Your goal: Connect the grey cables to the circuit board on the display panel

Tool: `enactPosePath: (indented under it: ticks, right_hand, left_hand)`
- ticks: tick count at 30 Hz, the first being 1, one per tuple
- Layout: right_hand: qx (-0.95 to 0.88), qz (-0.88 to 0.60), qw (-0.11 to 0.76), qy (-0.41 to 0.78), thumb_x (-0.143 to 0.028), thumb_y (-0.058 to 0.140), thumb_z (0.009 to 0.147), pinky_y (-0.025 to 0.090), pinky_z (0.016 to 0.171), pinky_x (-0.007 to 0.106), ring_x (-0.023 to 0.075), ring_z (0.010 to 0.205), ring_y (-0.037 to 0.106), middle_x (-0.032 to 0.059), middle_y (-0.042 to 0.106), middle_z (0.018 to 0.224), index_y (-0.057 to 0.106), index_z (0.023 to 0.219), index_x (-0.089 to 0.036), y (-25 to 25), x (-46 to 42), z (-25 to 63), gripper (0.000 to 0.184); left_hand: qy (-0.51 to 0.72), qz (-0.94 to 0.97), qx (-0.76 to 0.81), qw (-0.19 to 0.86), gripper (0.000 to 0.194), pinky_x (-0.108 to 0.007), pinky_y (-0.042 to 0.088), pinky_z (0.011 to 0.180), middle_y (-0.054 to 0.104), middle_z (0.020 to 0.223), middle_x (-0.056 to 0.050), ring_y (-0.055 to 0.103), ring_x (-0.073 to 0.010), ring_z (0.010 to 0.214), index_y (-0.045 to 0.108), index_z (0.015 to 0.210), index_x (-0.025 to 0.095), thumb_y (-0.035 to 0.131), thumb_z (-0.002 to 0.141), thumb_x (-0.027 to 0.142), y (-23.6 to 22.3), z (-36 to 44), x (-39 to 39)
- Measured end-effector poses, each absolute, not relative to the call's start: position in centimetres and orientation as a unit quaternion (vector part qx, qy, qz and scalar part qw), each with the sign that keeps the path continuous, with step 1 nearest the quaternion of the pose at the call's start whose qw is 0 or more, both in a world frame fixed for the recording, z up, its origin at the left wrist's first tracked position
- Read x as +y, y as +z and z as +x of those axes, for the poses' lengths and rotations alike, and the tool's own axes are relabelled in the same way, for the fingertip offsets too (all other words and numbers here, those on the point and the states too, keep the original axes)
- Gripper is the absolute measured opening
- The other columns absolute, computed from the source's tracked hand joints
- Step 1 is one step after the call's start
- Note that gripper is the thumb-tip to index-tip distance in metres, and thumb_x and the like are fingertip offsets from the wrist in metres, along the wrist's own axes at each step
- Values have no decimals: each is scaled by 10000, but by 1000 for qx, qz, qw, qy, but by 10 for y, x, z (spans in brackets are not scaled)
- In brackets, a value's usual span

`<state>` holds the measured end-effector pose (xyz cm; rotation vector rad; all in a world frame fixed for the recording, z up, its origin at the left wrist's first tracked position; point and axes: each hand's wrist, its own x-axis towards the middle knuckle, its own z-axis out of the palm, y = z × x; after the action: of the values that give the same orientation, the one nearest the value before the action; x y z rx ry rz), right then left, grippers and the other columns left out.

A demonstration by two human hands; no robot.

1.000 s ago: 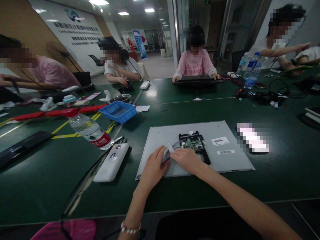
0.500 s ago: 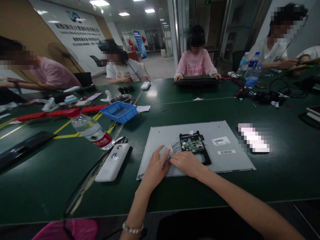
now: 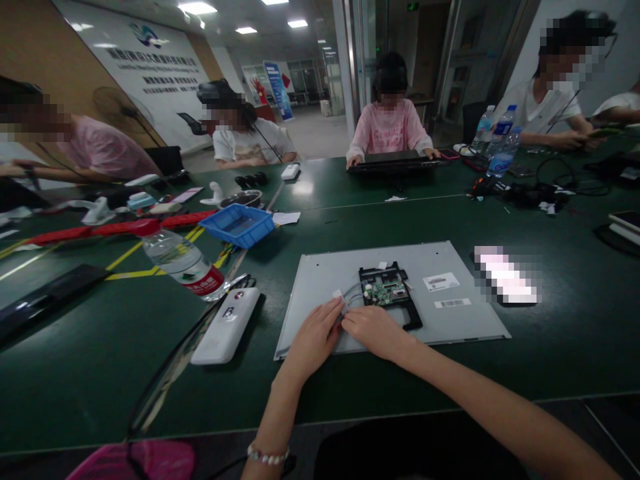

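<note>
A grey metal display panel (image 3: 477, 323) lies flat on the table, with two labels on its back. On it rests a black plastic frame (image 3: 413, 317) holding a green circuit board (image 3: 387, 293). Grey cables (image 3: 353, 291) run from the board leftward and down under my fingers. A small piece of whitish tape (image 3: 337, 294) shows just beyond my left fingertips. My left hand (image 3: 317, 333) lies with its fingers stretched flat over the cables and tape. Beside it, my right hand (image 3: 375, 328) has its fingers curled, the fingertips closed at the cable; their grip is partly hidden.
Left of the panel are a white power bank (image 3: 226, 327), a tilted water bottle (image 3: 183, 260) and a blue tray (image 3: 239, 225). To the right lies a lit phone (image 3: 507, 277). Several people sit around the table, one behind a dark screen (image 3: 395, 163).
My left hand's fingers have come down and together onto the tape and cables; before, they were spread and raised around the tape. My right hand has stayed almost in place.
</note>
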<state>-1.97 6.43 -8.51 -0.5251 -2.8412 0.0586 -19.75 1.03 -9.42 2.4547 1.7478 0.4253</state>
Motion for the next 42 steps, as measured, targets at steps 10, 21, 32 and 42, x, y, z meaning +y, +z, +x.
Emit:
enactPosePath:
  ticks: [10,21,32,42]
  right_hand:
    - [-962,-217,160,33,-371,462,890,320,1045,415,280,1155,489,208,589,1177,522,1195,6,-89,34,-13,489]
    - [-961,-229,130,81,-516,399,878,147,1089,569,321,1338,265,244,351,1412,371,1341,-21,-79,20,3,678]
    - [-964,-222,132,57,-541,481,825,166,1104,519,322,1291,348,252,433,1347,397,1314,-20,-82,12,9,719]
    - [-964,-223,129,66,-384,531,852,331,1029,443,273,1160,494,180,574,1186,539,1122,-101,-75,22,4,391]
  left_hand:
    - [140,783,607,5,377,-414,373,1037,511,1299,-126,458,-210,1219,451,1267,125,354,902,130,-93,-180,18]
    - [141,740,657,-28,355,-413,412,952,592,1204,-128,593,-225,1058,421,1240,140,373,888,133,-98,-171,29]
    - [129,712,691,-11,427,-426,377,971,578,1230,-139,578,-244,1090,376,1287,156,453,868,187,-96,-165,31]
    - [146,714,684,-10,475,-464,331,1020,513,1303,-160,501,-249,1188,351,1319,124,450,860,189,-105,-168,33]
